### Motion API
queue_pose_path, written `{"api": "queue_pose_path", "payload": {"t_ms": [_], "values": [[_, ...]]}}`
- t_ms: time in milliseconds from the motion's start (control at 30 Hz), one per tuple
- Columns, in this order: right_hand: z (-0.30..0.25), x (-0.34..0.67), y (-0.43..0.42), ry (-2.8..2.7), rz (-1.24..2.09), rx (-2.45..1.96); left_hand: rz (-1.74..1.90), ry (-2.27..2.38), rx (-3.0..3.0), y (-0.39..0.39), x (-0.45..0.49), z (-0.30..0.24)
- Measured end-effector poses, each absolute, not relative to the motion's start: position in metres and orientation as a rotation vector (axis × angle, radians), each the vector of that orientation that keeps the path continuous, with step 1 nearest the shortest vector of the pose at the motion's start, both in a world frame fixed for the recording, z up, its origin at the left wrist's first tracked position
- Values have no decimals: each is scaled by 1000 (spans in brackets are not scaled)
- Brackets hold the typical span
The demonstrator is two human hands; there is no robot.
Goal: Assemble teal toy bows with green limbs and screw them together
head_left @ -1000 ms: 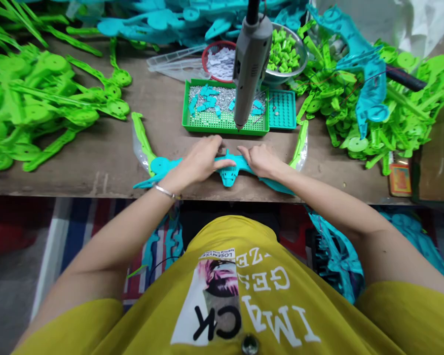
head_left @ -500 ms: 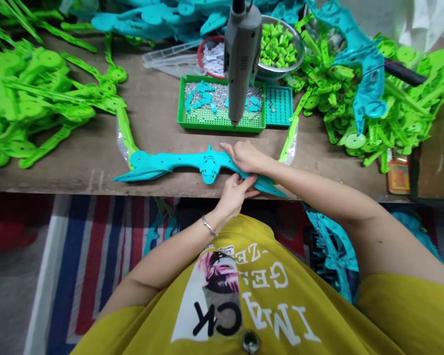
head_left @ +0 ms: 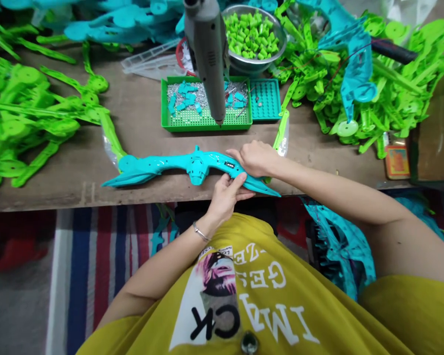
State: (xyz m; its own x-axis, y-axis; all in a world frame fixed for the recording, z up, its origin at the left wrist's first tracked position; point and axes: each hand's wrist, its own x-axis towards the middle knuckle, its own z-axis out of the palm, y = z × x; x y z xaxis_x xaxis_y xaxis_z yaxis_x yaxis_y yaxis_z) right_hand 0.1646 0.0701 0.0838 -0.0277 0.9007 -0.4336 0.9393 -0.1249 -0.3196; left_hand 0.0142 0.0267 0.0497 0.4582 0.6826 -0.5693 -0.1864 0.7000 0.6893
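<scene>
A turquoise plastic toy bow body [head_left: 166,162] lies along the table's front edge, with a bright green limb [head_left: 111,135] at its left end and another green limb [head_left: 282,130] at its right. My left hand [head_left: 227,192], with a bracelet on the wrist, pinches the near edge of the bow's right half, thumb on top. Across the right end, my right hand [head_left: 259,157] is closed over the bow, its thumb stretched to the left. Beside that thumb a small dark slot with silvery bits shows in the turquoise plastic. The right hand's fingertips are partly hidden.
A grey power screwdriver [head_left: 209,59] hangs above a green tray [head_left: 207,127] of screws and turquoise pieces. Behind stands a metal bowl [head_left: 279,47] of green caps. Green parts lie in heaps [head_left: 22,128] at left and right; turquoise bodies [head_left: 122,24] lie at the back.
The view has shifted, so the table's things sit further left. My right hand has slid right along the bow, uncovering the dark slot. The left hand still grips the near edge.
</scene>
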Motion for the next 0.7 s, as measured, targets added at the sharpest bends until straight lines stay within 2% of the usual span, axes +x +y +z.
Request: {"api": "queue_pose_path", "payload": {"t_ms": [200, 333, 400, 500, 567, 633, 700], "values": [[95, 169, 57, 2177, -746, 2357, 559, 904, 593, 22, 21, 49], [124, 201, 12, 2273, -709, 2717, 572, 909, 617, 23, 22, 53], [128, 220, -14, 2078, -1084, 2728, 567, 920, 618, 23, 21, 54], [112, 233, -39, 1730, -1984, 2348, 553, 939, 627, 22, 21, 55], [96, 230, -45, 1478, -2422, 2142, 545, 936, 637, 22, 21, 55], [83, 222, -45, 1314, -2624, 2099, 531, 933, 645, 21, 21, 55], [77, 215, -45, 1286, -2644, 2161, 524, 937, 646, 22, 22, 55]]}}
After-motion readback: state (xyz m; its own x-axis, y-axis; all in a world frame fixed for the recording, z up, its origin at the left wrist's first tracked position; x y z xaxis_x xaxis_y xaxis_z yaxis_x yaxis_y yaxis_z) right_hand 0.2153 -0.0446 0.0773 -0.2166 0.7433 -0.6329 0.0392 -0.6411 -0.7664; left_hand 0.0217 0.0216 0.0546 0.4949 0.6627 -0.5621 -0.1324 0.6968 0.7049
